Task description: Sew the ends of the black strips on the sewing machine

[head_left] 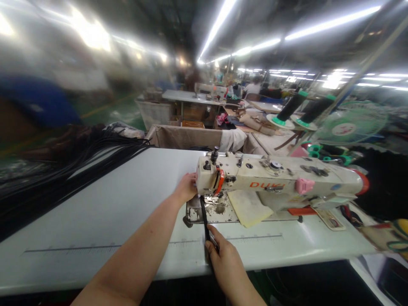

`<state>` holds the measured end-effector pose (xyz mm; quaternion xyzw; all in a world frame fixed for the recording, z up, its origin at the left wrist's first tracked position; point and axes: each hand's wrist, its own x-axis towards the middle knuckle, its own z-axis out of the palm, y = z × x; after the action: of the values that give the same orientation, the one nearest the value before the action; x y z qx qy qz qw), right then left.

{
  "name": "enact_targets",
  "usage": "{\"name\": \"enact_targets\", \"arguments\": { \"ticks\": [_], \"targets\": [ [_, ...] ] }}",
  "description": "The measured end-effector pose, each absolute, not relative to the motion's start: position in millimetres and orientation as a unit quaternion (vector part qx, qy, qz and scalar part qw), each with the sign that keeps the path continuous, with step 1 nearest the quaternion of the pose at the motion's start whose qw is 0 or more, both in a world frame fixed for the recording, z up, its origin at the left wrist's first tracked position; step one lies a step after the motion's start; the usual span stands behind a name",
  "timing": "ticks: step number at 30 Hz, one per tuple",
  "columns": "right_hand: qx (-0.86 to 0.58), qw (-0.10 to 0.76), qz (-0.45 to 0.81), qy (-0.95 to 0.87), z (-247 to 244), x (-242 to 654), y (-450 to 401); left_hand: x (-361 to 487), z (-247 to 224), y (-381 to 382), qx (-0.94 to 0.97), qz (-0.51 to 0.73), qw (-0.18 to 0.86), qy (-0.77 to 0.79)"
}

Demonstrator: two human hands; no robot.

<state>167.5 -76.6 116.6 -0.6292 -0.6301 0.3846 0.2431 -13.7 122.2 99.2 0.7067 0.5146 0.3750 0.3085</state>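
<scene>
A black strap (204,212) runs from the sewing machine's presser foot area toward me and over the table's front edge. My right hand (227,259) is closed on it near that edge, thumb and forefinger pinching it. A small shiny metal piece (213,240) shows by those fingers; its kind is unclear. My left hand (186,188) reaches to the left side of the white sewing machine (236,174), at its needle end. Its fingertips are hidden behind the machine head, so I cannot see what they touch.
Black straps (95,163) lie in a long bundle across the table's left side. A yellowish cloth (248,207) lies under the machine arm. Behind the table stands a cloth-lined bin (185,138). Thread cones (291,106) and a green fan (350,125) are at right.
</scene>
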Motion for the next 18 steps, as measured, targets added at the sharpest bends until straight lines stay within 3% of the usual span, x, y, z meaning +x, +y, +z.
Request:
{"name": "enact_targets", "arguments": {
  "ticks": [4, 11, 18],
  "targets": [
    [-0.624, 0.259, 0.384, -0.63, 111, 169, -74, -15, 98, 123, 0.684, 0.392, 0.316, 0.527],
    [-0.591, 0.366, 0.296, -0.655, 97, 176, -74, -23, 95, 125, 0.612, 0.449, 0.345, 0.552],
    [-0.55, 0.447, 0.238, -0.664, 100, 172, -74, -24, 93, 95, 0.465, 0.538, 0.434, 0.553]
  ]
}}
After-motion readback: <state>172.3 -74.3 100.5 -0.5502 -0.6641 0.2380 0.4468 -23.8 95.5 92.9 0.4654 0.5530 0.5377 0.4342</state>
